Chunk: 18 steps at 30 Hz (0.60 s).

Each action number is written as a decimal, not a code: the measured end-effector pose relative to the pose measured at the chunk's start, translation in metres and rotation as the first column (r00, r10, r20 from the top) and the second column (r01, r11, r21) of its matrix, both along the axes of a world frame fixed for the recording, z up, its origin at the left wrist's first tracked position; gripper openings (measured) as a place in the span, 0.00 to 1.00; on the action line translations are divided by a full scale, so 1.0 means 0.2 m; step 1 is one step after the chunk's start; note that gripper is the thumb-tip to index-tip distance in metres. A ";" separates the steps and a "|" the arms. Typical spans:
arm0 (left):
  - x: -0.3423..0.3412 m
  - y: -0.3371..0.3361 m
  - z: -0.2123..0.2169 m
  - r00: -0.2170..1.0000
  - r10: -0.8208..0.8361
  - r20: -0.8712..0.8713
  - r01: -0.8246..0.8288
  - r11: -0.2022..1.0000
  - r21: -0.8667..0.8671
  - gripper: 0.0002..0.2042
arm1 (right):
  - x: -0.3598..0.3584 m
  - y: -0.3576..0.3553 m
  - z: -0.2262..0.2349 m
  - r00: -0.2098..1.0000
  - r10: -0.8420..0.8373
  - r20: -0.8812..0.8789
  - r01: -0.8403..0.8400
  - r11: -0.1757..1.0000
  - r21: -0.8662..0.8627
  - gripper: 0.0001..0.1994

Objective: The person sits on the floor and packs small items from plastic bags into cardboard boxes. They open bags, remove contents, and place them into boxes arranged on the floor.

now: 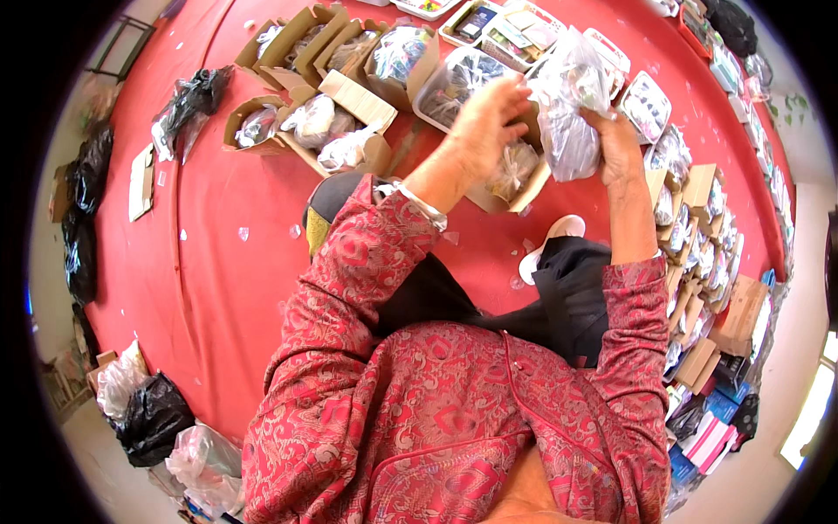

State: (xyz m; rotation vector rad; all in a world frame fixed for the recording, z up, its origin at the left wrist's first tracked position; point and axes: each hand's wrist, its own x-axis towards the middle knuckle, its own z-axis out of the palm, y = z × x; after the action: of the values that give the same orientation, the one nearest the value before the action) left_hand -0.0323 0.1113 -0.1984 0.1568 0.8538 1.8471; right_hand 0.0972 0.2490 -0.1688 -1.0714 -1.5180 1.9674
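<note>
Right hand [616, 147] gripping translucent plastic bag [569, 131], held up far side, right of centre. Left hand [485, 129] wide, fingers spread, just left of bag; fingertip contact: can't tell. Cardboard box [534, 186], filled bag inside, below between hands. Red floor covering [236, 306] underneath. Small filled boxes [698, 188] in rows, right.
</note>
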 end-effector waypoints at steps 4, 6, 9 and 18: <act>-0.20 -0.02 -0.04 0.978 0.207 0.028 -0.208 0.978 0.030 0.19 | 0.03 0.13 -0.10 0.998 -0.056 -0.018 0.057 0.998 0.041 0.12; -0.24 -0.05 0.02 0.973 0.221 0.070 -0.226 0.971 0.079 0.19 | 0.05 0.20 -0.15 0.996 -0.042 0.083 0.031 0.990 0.138 0.13; -0.25 -0.07 0.05 0.977 0.197 0.082 -0.202 0.978 0.057 0.17 | 0.04 0.28 -0.23 0.981 -0.006 0.195 -0.062 0.938 0.342 0.15; -0.25 -0.03 0.02 0.998 0.063 0.014 -0.063 0.998 -0.007 0.12 | -0.08 0.51 -0.76 0.781 0.027 0.624 -0.553 0.494 0.671 0.23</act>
State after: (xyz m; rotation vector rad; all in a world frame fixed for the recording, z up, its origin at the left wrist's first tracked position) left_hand -0.0824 0.1058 -0.1941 0.1141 0.8634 1.9019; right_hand 0.0819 0.3514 -0.3209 -0.9446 -2.7252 0.7572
